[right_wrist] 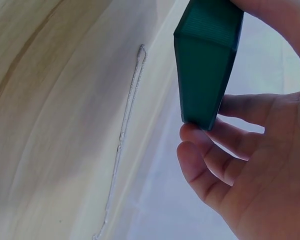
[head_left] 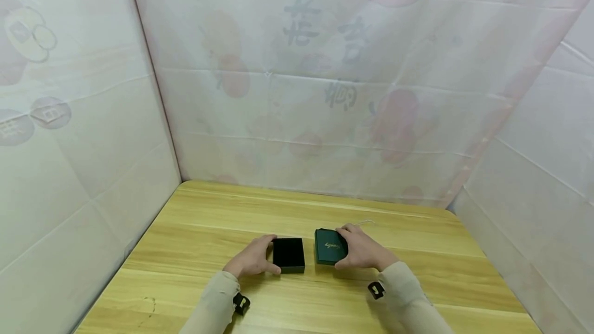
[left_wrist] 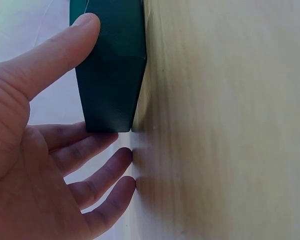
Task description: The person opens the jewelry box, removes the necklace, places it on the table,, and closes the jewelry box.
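The bottom half of a small dark green jewelry box [head_left: 289, 255] rests on the table, its black-lined inside facing up. My left hand [head_left: 252, 257] holds its left side, thumb at the near edge and fingers at the far edge; in the left wrist view the thumb presses the green wall [left_wrist: 112, 90]. Just to the right, my right hand [head_left: 364, 249] grips the green box lid [head_left: 328, 246], which bears gold lettering. A gap separates the lid from the bottom half. Beyond the right hand lies a thin silver chain [right_wrist: 122, 137], stretched along the table in the right wrist view.
The wooden table [head_left: 209, 220] has rounded far corners. Pale printed cloth [head_left: 297, 117] hangs behind it and along both sides. Black wrist mounts [head_left: 241, 303] show below the light sleeves [head_left: 403, 285].
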`<control>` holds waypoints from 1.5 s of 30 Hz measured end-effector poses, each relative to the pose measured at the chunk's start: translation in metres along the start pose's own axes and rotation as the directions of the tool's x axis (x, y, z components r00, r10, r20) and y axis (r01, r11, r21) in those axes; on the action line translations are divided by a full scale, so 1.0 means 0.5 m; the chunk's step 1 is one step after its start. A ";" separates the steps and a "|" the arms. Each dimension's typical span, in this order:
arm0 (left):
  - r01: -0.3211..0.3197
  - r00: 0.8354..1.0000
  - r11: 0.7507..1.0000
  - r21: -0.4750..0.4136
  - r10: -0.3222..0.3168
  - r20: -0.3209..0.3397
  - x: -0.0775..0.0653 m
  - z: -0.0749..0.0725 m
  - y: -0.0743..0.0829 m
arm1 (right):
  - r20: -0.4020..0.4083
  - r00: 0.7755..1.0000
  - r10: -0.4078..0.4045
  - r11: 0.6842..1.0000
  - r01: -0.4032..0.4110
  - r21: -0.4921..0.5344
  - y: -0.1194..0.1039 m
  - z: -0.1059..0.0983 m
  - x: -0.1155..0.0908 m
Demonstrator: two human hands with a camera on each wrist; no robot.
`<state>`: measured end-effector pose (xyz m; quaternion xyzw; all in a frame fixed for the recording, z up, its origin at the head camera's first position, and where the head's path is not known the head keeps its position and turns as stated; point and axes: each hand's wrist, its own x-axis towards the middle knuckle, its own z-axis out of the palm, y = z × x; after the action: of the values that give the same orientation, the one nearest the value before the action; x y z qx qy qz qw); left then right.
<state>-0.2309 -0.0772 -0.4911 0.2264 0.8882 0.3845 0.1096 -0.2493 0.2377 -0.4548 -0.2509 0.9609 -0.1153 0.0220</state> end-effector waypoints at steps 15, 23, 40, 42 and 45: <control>0.005 1.000 1.000 0.000 -0.005 -0.003 0.000 0.001 -0.002 | 0.022 1.000 0.005 1.000 -0.005 0.030 -0.018 -0.003 0.003; -0.005 1.000 1.000 0.006 0.005 -0.007 0.000 0.001 -0.001 | 0.019 1.000 -0.006 1.000 0.005 0.018 -0.029 0.000 0.007; -0.015 1.000 0.999 0.032 0.015 -0.001 0.000 0.004 -0.008 | 0.026 0.999 -0.028 0.999 0.027 0.024 -0.060 -0.005 0.015; -0.018 1.000 0.999 0.026 0.018 0.001 -0.001 0.004 -0.009 | 0.023 0.999 -0.034 0.999 0.033 0.019 -0.062 -0.005 0.017; -0.023 1.000 0.999 0.027 0.023 0.002 0.000 0.005 -0.011 | 0.024 0.999 -0.041 0.999 0.041 0.022 -0.069 -0.006 0.020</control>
<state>-0.2316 -0.0791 -0.4967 0.2384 0.8906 0.3734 0.1027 -0.2422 0.2043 -0.4438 -0.2717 0.9539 -0.1229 0.0340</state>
